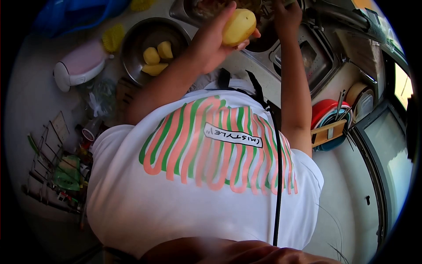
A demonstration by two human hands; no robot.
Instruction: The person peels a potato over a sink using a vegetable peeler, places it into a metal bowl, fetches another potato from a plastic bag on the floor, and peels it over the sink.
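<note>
My left hand (215, 42) is wrapped round a peeled yellow potato (239, 27) and holds it up over the sink's near edge. A small dark spot marks the potato's upper side. To the right, my right hand (288, 20) is over the sink with its fingers bent at the top edge of the view. A small pale bit shows at its fingertips, too cut off to name. Left of my left forearm stands a steel bowl (132, 59), with peeled potato pieces (151, 56) inside. Beyond my hands, a sink basin (180, 13) contains what look like peelings.
A second basin holds a metal drainer tray (327, 59). Left on the counter are a pink and white appliance (81, 64), a yellow scrubber (113, 38) and a blue tub (74, 17). Stacked basins (323, 108) and a wire rack (46, 154) stand at the sides.
</note>
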